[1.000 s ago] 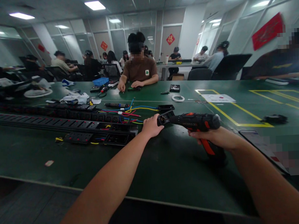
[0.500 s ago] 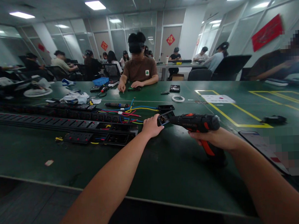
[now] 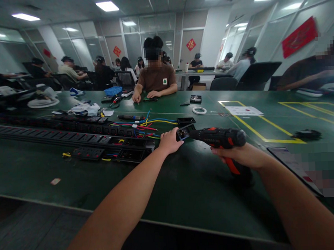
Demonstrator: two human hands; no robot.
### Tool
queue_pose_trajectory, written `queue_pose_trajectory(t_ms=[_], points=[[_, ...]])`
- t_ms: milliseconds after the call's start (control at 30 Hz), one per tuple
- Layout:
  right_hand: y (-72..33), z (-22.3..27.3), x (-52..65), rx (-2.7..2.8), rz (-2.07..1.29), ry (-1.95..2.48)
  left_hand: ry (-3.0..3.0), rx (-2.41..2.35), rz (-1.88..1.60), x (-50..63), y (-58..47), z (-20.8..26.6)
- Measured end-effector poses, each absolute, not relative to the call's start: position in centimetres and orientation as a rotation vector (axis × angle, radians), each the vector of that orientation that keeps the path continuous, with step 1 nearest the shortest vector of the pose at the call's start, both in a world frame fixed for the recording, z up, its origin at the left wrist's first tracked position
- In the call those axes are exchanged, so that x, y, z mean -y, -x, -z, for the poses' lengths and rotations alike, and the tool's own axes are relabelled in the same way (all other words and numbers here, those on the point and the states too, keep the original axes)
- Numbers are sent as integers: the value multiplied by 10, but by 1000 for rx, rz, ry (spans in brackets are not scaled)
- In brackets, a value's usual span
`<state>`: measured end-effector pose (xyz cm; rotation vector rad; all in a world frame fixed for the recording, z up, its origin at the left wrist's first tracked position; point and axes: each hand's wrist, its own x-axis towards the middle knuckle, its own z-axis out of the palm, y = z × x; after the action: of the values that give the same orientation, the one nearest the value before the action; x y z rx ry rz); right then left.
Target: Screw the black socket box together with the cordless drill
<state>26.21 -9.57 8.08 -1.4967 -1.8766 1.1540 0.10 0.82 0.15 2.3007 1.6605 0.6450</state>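
In my right hand (image 3: 240,154) is a black and orange cordless drill (image 3: 219,137), its front end pointing left. The drill's nose meets the right side of a small black open-framed housing (image 3: 184,132); whether a bit touches a screw there is too small to see. My left hand (image 3: 170,141) is closed around the left side of that housing, holding it tilted above the table. Blue, yellow and red wires (image 3: 155,122) run just behind my left hand. Left of it lie long black power strips (image 3: 72,134) and a short socket strip (image 3: 88,153).
The green table (image 3: 173,199) stretches across the view. A phone (image 3: 294,167) lies by my right forearm. Farther back are a white cable coil (image 3: 199,110), a paper sheet (image 3: 244,110), a blue basket (image 3: 113,91) and a screwdriver-like tool (image 3: 130,117). A co-worker (image 3: 156,79) sits opposite.
Almost nothing differs. Both hands, the drill and the housing stay in place, with only a very slight shift of the whole view.
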Motion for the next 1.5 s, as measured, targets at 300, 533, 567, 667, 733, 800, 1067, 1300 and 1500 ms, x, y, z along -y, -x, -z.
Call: queue_pose_trajectory(t_ms=[300, 533, 567, 667, 733, 800, 1067, 1300, 1500], points=[[-260, -84, 98, 1867, -1154, 1521, -2298, -1668, -638, -8, -1, -2], [-263, -82, 96, 1851, -1165, 1483, -2301, -1653, -648, -9, -1, 0], [-263, -83, 96, 1844, -1167, 1468, -2301, -1653, -650, -9, -1, 0], [-262, -84, 96, 1812, -1185, 1450, -2292, -1661, -645, -9, -1, 0], [-262, -85, 97, 1792, -1203, 1449, -2285, -1666, -640, -9, -1, 0], [-262, -86, 97, 1780, -1222, 1435, -2285, -1666, -641, -8, -1, -1], [-262, -84, 98, 1803, -1221, 1404, -2293, -1664, -649, -8, 0, 0], [-265, -81, 95, 1820, -1182, 1424, -2292, -1658, -637, -8, 0, -1], [-266, -79, 95, 1844, -1158, 1464, -2294, -1644, -653, -8, 0, -2]])
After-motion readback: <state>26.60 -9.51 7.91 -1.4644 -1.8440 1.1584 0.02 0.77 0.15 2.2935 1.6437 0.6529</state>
